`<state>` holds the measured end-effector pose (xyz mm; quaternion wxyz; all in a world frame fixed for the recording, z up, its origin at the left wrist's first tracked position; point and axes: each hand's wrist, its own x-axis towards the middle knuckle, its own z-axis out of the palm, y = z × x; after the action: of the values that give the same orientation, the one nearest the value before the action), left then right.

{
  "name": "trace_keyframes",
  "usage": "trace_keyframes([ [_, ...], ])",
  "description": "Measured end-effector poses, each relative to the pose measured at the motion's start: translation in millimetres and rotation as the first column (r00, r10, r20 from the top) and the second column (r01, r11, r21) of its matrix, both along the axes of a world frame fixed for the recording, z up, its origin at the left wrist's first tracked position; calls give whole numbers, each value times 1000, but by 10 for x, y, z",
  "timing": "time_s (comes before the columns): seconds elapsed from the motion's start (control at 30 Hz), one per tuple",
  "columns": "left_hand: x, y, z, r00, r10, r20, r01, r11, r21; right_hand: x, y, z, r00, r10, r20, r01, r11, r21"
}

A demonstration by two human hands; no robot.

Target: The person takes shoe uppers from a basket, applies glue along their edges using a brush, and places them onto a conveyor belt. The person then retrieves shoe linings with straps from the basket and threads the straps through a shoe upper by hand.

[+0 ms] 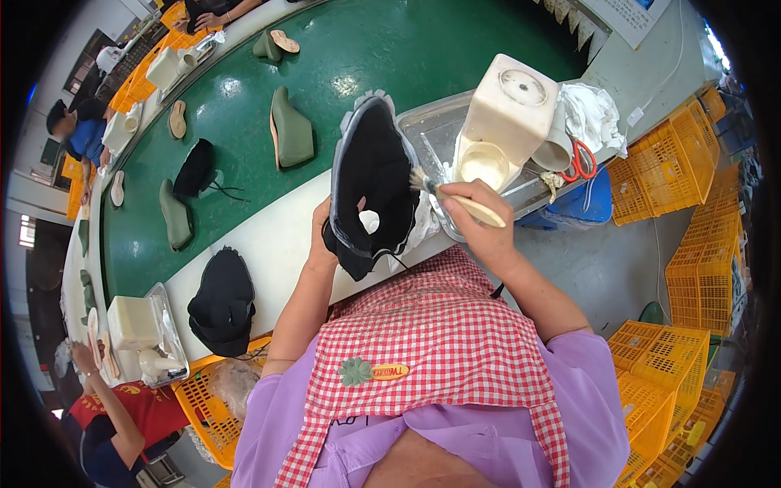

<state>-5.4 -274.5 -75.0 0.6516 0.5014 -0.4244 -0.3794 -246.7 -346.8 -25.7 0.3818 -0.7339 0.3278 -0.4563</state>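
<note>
My left hand [321, 237] grips the side of a black fabric shoe upper [376, 154] with a grey scalloped edge, its open underside facing up; part of the hand is hidden behind it. Inside the upper a small white patch shows. My right hand [486, 224] is closed around the pale handle of a brush [480, 211]. Its bristles are at the upper's right edge; I cannot tell whether they touch. Just beyond that hand, a white plastic container [514, 91] with a round cup of whitish liquid [485, 165] stands in a metal tray [435, 122].
Red-handled scissors [579, 161] and a white cloth [591, 116] lie at the tray's right. Another black upper [221, 299] rests on the white ledge at left. Green wedge soles [291, 130] sit on the green belt [366, 61]. Yellow crates [669, 159] stand right; co-workers are at left.
</note>
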Motion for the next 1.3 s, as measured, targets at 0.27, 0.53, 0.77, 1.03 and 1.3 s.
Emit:
trace_keyframes([
  [0.27,14,-29,-51,973,-148,175,188,952,-241,-40,37,29,999,25,-48,-24,1000,17],
  [0.53,-19,-61,109,922,-65,381,201,923,-329,27,74,-50,992,112,-61,-95,968,232],
  [0.77,24,-50,77,868,21,496,182,916,-357,-29,269,56,939,340,-62,-303,895,327],
  [1.03,46,14,79,854,74,515,157,907,-391,-49,274,204,907,366,208,-407,634,658],
  [1.3,54,105,39,945,22,327,117,910,-398,12,171,-41,911,399,104,-385,731,563],
])
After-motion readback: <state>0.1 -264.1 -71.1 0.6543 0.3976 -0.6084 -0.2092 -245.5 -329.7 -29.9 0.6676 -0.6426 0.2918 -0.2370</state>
